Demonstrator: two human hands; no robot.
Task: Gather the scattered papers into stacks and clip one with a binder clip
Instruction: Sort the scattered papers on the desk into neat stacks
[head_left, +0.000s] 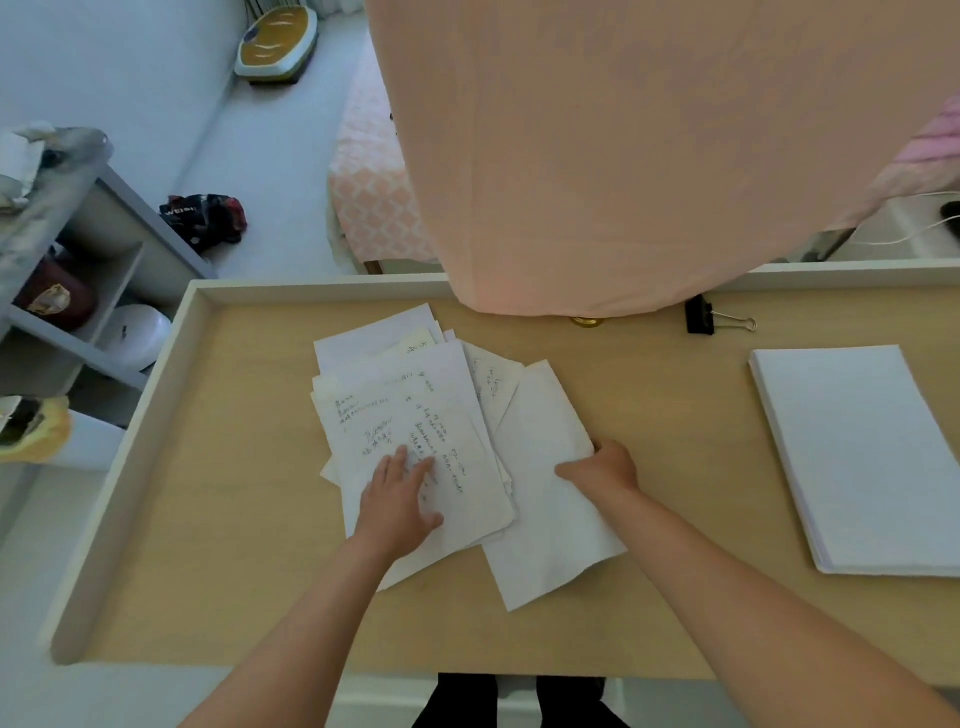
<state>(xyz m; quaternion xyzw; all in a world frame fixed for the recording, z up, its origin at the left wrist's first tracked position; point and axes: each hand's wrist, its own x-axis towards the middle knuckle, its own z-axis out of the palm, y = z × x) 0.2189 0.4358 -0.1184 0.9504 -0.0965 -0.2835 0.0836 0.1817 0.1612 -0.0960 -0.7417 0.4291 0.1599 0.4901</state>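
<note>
Fingers (400, 465) of the left hand (397, 506) lie flat and spread, gripping nothing, pressing the loose fanned pile of handwritten white papers (410, 415) onto the pale wooden desk (649, 415). At three o'clock rests a squared stack of blank white sheets (857, 457). Pinched closed, the right hand (602, 467) holds a blank white sheet (545, 509) whose long axis runs eleven to five, overlapping the pile's right edge. At one o'clock, nearer that hand, lies the black binder clip (698, 314).

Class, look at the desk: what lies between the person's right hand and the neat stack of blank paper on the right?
In the head view, only bare desk lies between the right hand and the neat paper stack; nothing rests there.
</note>
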